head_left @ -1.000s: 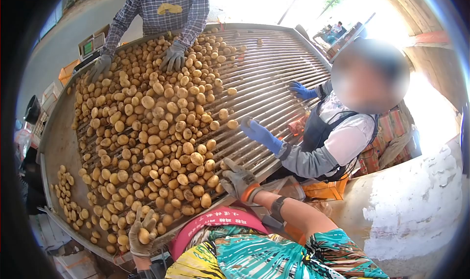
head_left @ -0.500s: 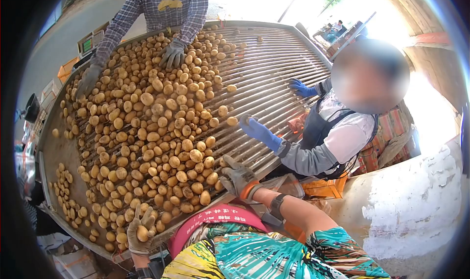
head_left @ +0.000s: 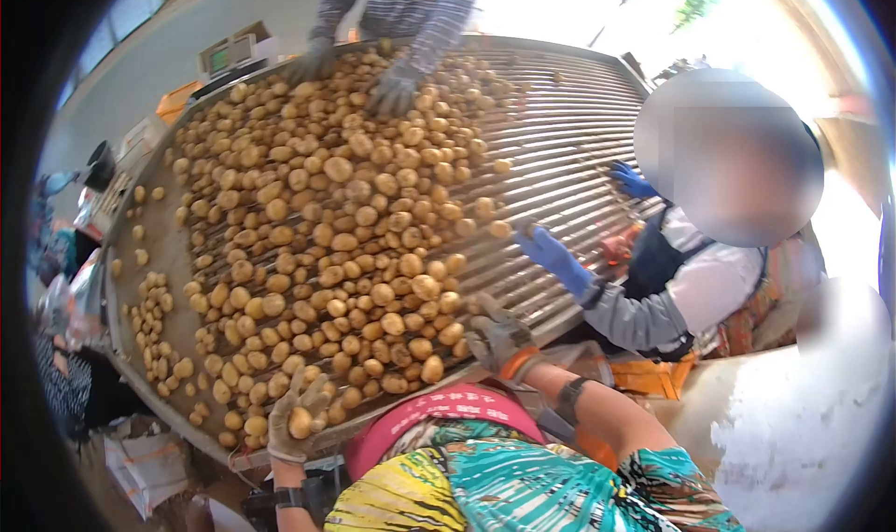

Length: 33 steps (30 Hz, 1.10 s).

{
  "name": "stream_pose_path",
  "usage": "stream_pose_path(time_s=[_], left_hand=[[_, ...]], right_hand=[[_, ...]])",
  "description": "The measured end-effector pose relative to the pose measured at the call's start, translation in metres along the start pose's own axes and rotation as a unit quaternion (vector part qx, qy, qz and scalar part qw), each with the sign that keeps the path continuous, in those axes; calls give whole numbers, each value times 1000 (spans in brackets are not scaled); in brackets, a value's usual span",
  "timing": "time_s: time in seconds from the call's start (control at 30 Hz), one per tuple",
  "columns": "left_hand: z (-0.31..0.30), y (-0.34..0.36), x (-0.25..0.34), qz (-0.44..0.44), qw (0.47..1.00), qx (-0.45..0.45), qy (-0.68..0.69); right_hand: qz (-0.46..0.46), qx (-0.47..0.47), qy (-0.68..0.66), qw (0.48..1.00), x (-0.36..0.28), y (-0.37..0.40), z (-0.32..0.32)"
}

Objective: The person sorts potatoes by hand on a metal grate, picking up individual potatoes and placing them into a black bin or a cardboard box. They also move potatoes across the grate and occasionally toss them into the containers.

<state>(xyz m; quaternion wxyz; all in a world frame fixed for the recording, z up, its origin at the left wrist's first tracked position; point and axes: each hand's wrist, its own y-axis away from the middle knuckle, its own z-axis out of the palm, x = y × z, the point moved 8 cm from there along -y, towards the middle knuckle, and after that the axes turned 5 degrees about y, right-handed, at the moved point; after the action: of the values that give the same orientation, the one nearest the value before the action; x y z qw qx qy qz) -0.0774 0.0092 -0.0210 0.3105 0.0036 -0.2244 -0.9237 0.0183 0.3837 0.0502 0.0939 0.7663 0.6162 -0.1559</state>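
Many potatoes [head_left: 322,243] cover the left and middle of a large sorting table with a slatted bed [head_left: 560,112]. My left hand [head_left: 297,420], in a dirty glove, is at the near edge with its fingers apart around a potato [head_left: 301,423] by the palm; whether it grips this potato is unclear. My right hand [head_left: 500,334], in a grey glove with an orange cuff, lies on the near rim at the right edge of the potatoes. Its fingers are spread and nothing is held in them.
Across the table, a co-worker's grey-gloved hands [head_left: 396,91] touch potatoes. To the right, another person's blue-gloved hands [head_left: 557,257] hover over the slats. Orange crates [head_left: 653,377] stand below the right edge. A white box [head_left: 147,469] is at the lower left.
The view has shifted, so the table and potatoes appear further right. The far co-worker's hands have come closer together. My hands keep nearly the same places along the near edge.
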Motion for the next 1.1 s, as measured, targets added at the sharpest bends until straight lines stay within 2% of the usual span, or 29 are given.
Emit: stream_pose_path(time_s=[0.07,0.13,0.23,0.33,0.47,0.53,0.6,0.67,0.73,0.8,0.87,0.9,0.97,1.0,1.07,1.1], left_hand=[[-1,1,1,2,999,31,-17],[-18,-2,3,-7,1000,-23,-3],[-9,-4,-1,-45,995,-14,93],[-21,-8,-1,-52,995,1,81],[-20,-7,2,-46,996,28,71],[-19,-7,4,-33,997,16,69],[-17,-7,1,-48,996,7,76],[-22,-7,0,-46,996,14,75],[-24,-9,-1,-38,997,17,69],[-19,-9,2,-48,995,27,86],[-19,-9,0,-65,996,18,58],[-24,-11,-1,-80,995,42,49],[-20,-11,-2,-75,994,47,65],[-19,-9,-2,-76,993,51,76],[-33,-13,-5,-75,994,54,62],[-31,-13,-4,-70,995,30,69]], right_hand=[[-12,10,1,1000,0,-1,0],[-43,44,26,998,0,1,2],[-44,36,8,998,-2,0,0],[-31,19,21,999,-3,-1,0],[-72,16,47,996,-8,-6,4],[-19,10,-2,1000,4,-20,9],[-81,106,-12,991,-40,-48,-9],[-156,103,-12,982,-110,-79,-14],[-169,-10,-115,979,-167,-114,11],[-250,-75,-102,960,-226,-145,40],[-249,-177,-55,951,-273,-170,71],[-254,-182,-55,948,-292,-182,86],[-258,-246,36,933,-315,-198,132],[-264,-251,36,931,-318,-202,147],[-230,-278,181,915,-309,-208,180],[-226,-253,176,924,-308,-206,183]])
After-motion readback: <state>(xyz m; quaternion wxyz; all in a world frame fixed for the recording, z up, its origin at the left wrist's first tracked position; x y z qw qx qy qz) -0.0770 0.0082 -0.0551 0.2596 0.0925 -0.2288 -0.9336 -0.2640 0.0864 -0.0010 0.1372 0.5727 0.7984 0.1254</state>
